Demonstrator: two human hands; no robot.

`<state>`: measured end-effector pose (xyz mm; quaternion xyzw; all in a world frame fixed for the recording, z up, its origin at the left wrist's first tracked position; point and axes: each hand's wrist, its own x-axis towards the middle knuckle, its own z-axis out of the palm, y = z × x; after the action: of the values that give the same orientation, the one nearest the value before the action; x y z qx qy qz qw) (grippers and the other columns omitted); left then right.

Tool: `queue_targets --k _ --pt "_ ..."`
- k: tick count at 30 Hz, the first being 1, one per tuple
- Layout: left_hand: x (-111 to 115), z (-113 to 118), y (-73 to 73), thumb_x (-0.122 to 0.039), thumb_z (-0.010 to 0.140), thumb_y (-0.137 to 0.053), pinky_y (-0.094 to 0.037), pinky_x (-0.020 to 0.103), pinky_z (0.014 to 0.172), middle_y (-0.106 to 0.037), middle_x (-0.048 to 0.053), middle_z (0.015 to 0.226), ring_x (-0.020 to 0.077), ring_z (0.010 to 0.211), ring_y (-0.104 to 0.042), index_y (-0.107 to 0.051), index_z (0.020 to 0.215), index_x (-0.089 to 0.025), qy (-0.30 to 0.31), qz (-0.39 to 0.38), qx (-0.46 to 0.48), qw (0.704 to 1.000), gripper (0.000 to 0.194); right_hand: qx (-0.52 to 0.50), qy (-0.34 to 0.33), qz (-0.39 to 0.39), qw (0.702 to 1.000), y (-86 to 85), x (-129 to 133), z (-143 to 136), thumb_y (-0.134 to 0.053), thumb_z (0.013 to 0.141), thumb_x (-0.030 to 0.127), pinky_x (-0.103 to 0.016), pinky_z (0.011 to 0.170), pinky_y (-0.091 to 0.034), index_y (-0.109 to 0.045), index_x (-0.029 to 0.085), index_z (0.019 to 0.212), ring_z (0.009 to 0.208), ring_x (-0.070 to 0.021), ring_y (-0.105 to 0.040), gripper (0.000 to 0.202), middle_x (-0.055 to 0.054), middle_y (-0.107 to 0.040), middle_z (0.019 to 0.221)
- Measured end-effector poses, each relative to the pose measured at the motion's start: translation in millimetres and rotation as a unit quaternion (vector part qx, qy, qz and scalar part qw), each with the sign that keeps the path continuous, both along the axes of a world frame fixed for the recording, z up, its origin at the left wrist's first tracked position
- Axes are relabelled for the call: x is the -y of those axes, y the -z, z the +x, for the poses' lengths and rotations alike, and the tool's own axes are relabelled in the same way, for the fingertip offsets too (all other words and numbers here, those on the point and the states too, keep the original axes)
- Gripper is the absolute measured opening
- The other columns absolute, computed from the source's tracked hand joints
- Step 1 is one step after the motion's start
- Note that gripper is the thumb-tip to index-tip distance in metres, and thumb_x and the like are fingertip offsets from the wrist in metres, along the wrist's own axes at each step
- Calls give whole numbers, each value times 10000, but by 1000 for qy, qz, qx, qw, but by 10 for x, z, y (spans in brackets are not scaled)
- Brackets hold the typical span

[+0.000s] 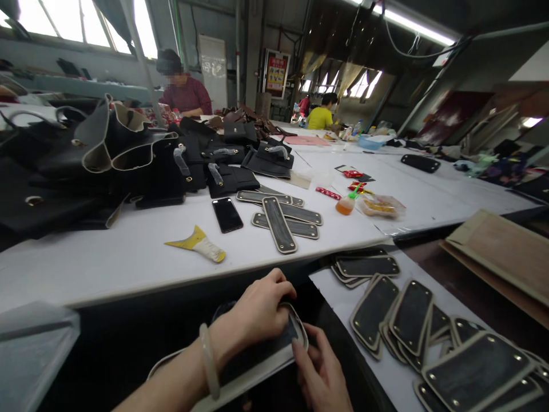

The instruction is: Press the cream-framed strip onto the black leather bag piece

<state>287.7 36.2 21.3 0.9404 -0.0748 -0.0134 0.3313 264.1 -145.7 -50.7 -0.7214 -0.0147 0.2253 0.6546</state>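
Note:
A dark panel with a pale edge [257, 359], seemingly a leather bag piece, lies across my lap below the table. My left hand [263, 306], with a pale bangle on its wrist, has its fingers curled down at the panel's rounded end; its fingertips are partly hidden. Gripping that same end from the right is my right hand [319, 366], thumb on top and fingers underneath. My left forearm covers much of the panel. Close by on the right, several similar dark panels with pale edges and metal studs [476, 366] lie in overlapping piles.
On the white table [141, 269] are long studded strips [279, 224], a phone [227, 214], a yellow wrapped tool [197, 244] and an orange-liquid bottle [345, 203]. Black bags [150, 166] crowd the left. A cardboard box [506, 252] stands right. Two people sit farther back.

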Motion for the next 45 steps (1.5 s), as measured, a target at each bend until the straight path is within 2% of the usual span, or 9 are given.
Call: queue_targets --k 5,10,16,25,32,36,39,43,45 --pt "-136 213 176 -111 750 -522 -507 266 810 -699 16 941 197 880 -655 -747 933 -246 106 -12 -12 994 320 3 29 -29 999 -77 -77 -35 -629 752 721 -190 348 -156 -512 134 1104 359 -62 -269 694 81 -418 477" --pt "-205 357 284 -109 745 -528 -503 248 821 -726 28 961 194 866 -666 -762 958 -236 175 -34 -36 983 341 -9 75 -23 997 -28 -92 -70 -673 712 698 -162 351 -141 -542 123 1084 386 -53 -272 698 68 -435 508" --pt "-189 423 303 -90 742 -532 -493 216 796 -730 25 992 180 869 -662 -769 969 -218 207 -51 -55 976 353 45 81 -73 993 13 -72 -93 -624 755 630 -193 361 -282 -612 100 1109 394 -108 -388 638 21 -515 501" --pt "-105 406 281 -72 698 -535 -493 205 796 -748 14 960 189 871 -675 -783 921 -227 203 -48 -64 976 368 83 63 -157 982 75 -11 -165 -524 805 672 -226 398 -336 -584 74 1227 401 -147 -438 735 10 -522 476" --pt "-75 309 245 -95 689 -525 -495 272 805 -745 62 947 239 891 -673 -781 925 -210 182 -30 -41 982 367 123 62 -129 982 116 -48 -197 -498 835 654 -244 468 -421 -563 101 1254 470 -173 -509 697 -1 -559 565" --pt "-116 293 249 -146 686 -544 -494 250 737 -742 52 931 222 854 -671 -772 957 -211 172 -46 -52 983 360 106 50 -140 983 31 -51 -178 -508 850 655 -236 436 -380 -566 115 1257 442 -165 -484 678 35 -489 498" --pt "-164 275 241 -189 695 -565 -487 233 685 -735 45 932 208 827 -666 -756 1012 -212 158 -55 -63 984 371 130 12 -155 979 -86 -26 -73 -520 852 662 -233 455 -376 -623 124 1164 475 -159 -491 630 32 -492 510" --pt "-338 101 110 -158 665 -578 -494 247 715 -697 65 1053 215 856 -654 -710 1122 -195 121 -54 -62 989 477 158 -60 -188 968 -222 48 179 -478 890 653 -247 598 -456 -676 153 987 660 -183 -588 546 -29 -626 708" --pt "-510 -103 -4 -147 701 -564 -485 269 779 -673 68 1100 221 909 -639 -687 1149 -193 68 -50 -54 995 466 181 -79 -207 958 -250 98 288 -468 917 616 -250 665 -479 -669 174 977 744 -187 -615 489 -41 -661 822"
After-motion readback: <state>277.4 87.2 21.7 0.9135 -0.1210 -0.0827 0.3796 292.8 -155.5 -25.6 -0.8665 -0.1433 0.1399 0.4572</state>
